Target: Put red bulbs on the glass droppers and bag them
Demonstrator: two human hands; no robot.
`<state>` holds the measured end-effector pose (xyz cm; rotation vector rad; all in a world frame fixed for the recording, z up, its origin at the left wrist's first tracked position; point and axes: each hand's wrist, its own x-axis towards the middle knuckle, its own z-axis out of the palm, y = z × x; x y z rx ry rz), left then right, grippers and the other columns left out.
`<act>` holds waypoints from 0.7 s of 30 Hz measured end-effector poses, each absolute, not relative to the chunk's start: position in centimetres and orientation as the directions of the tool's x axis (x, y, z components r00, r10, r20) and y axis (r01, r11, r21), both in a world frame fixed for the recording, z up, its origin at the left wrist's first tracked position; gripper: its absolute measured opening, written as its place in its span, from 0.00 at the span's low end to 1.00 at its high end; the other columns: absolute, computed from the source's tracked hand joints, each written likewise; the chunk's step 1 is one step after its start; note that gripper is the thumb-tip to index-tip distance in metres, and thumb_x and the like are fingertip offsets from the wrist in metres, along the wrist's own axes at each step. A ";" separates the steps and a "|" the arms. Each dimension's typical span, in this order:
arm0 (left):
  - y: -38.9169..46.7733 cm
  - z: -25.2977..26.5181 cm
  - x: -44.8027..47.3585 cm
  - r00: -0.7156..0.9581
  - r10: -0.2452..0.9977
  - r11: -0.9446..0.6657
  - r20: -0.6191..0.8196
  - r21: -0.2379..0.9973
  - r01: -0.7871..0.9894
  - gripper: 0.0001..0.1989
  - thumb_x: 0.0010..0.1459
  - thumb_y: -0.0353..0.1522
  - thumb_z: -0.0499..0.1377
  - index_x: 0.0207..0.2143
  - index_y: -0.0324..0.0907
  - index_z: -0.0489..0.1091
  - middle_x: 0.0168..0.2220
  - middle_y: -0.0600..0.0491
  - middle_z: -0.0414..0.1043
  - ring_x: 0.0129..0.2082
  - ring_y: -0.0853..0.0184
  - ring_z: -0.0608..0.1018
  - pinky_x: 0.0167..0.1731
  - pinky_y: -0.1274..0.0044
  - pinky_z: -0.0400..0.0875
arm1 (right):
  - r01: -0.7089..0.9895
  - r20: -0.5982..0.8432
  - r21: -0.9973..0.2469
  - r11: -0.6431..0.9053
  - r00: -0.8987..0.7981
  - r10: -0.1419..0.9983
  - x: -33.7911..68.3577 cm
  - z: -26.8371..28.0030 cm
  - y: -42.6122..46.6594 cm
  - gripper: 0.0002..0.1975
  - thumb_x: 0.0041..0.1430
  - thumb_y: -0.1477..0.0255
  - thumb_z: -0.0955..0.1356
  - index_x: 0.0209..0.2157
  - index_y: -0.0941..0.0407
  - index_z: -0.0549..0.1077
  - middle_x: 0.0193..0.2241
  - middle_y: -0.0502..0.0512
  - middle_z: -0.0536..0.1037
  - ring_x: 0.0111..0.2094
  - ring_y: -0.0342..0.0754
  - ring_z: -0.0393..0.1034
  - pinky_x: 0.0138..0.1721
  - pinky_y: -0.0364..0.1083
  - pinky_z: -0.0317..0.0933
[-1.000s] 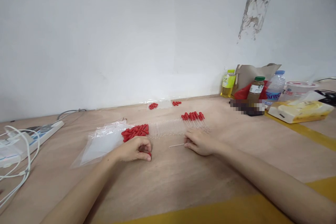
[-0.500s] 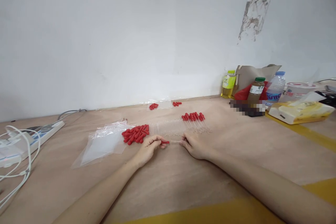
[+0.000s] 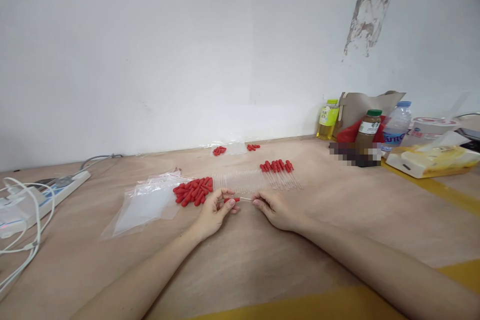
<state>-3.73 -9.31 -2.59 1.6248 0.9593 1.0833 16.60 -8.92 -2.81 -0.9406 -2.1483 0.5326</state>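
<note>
A: Nearest first; what is noted?
B: Worktop [image 3: 240, 260], brownish; yellow band [image 3: 300, 305] across its near part.
A: State of each grip?
B: Left hand [image 3: 214, 214]: grip pinching a red bulb [image 3: 236, 199] between thumb and fingers; right hand [image 3: 277, 210]: grip pinching a slender clear tube [image 3: 245, 199] between thumb and forefinger.
A: Position of bulb and tube?
B: Between the two hands, roughly in line; tube's left end meets the bulb's narrow end; whether it sits inside is too small to tell.
A: Next, beyond the hands?
B: Heap of red bulbs [image 3: 192, 192], just past the left hand; clear plastic bags [image 3: 144, 205], flat and overlapping, left of the heap; white cables [image 3: 39, 220] and a power strip [image 3: 73, 189] at far left; row of clear tubes [image 3: 238, 181], side by side, between heap and bulb-topped tubes [image 3: 277, 166], whose red ends point wallward.
A: Right side?
B: Tissue pack [image 3: 416, 164]; behind it, a blue-capped bottle [image 3: 398, 122]; green-capped bottle [image 3: 369, 126] further left.
A: Farthest?
B: Two small clusters of red bulbs [image 3: 219, 151] near the wall [image 3: 168, 60]; peeled patch [image 3: 369, 15] on its upper right.
</note>
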 end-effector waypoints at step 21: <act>-10.3 -1.7 -3.8 0.387 0.887 -0.421 0.252 0.785 0.455 0.13 0.53 0.37 0.54 0.29 0.37 0.71 0.17 0.57 0.64 0.18 0.74 0.67 0.20 0.83 0.59 | 0.565 0.426 -0.415 0.713 -0.571 0.701 16.3 -2.0 -8.0 0.10 0.57 0.71 0.60 0.31 0.54 0.73 0.30 0.51 0.75 0.32 0.43 0.65 0.38 0.45 0.50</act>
